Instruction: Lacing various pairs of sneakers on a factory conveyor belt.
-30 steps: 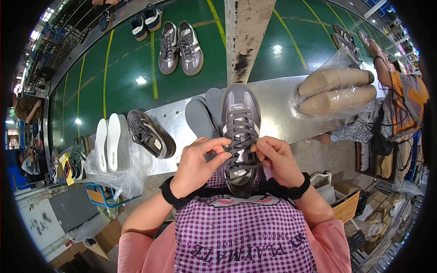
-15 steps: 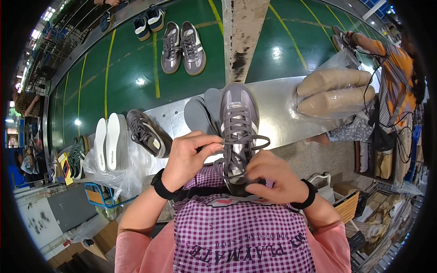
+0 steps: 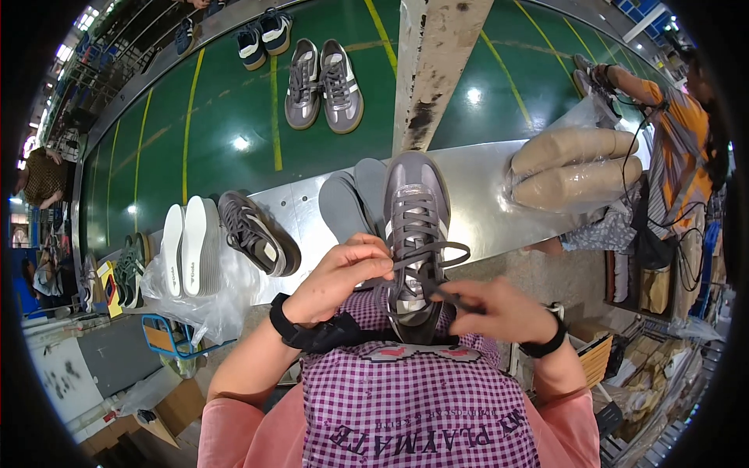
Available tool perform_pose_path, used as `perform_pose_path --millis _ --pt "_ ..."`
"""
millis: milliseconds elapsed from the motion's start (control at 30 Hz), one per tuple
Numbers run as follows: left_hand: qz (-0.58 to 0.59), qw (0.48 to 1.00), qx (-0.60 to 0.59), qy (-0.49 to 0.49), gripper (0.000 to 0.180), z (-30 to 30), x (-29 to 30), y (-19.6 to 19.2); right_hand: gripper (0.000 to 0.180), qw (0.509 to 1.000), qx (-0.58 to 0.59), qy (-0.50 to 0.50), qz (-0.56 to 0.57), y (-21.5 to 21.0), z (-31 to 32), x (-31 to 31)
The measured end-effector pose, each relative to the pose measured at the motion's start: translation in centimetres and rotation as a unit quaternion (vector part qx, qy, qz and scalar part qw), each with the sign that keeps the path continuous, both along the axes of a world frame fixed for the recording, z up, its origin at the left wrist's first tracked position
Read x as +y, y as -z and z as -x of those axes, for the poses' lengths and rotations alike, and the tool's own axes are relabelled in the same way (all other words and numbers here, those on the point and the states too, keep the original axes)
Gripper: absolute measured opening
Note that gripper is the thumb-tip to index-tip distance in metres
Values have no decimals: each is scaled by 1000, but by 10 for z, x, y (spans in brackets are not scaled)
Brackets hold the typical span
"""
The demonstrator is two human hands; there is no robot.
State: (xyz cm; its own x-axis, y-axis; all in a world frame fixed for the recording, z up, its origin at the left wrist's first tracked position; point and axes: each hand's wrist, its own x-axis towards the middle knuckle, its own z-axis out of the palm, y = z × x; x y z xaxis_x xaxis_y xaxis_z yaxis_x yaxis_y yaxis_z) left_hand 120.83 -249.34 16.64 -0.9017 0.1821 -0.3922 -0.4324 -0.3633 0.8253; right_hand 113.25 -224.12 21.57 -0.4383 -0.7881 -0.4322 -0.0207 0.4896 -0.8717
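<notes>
While the grey shoe point(image 3: 417, 175) sits between both hands, toe pointing away, the left hand point(image 3: 351, 269) pinches its lace point(image 3: 413, 254) — the right hand point(image 3: 495, 308), half curled at the lace, is too blurred to tell its grip — with grey insoles point(image 3: 341, 207) just left, on the metal desk point(image 3: 484, 187).

Bright light fell across the fisheye-bent view.
Glare spotted the green surface point(image 3: 335, 152) at ten and one o'clock; the right hand point(image 3: 503, 310) blurred slightly toward four; black ringed the rim.
</notes>
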Motion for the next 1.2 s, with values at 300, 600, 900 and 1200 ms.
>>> perform_pose_path --millis 300,600,900,1200 --pt "517 738 433 -12 35 -14 16 -11 17 962 31 92 255 -16 0 -10" --pt "598 560 568 77 21 -19 35 -5 20 959 275 59 31 7 14 -8" --pt "624 698 321 143 20 -16 45 -47 34 869 480 85 85 34 8 -8" --pt "-36 960 166 223 18 -8 -29 -62 37 950 221 210 69 56 -29 -5"
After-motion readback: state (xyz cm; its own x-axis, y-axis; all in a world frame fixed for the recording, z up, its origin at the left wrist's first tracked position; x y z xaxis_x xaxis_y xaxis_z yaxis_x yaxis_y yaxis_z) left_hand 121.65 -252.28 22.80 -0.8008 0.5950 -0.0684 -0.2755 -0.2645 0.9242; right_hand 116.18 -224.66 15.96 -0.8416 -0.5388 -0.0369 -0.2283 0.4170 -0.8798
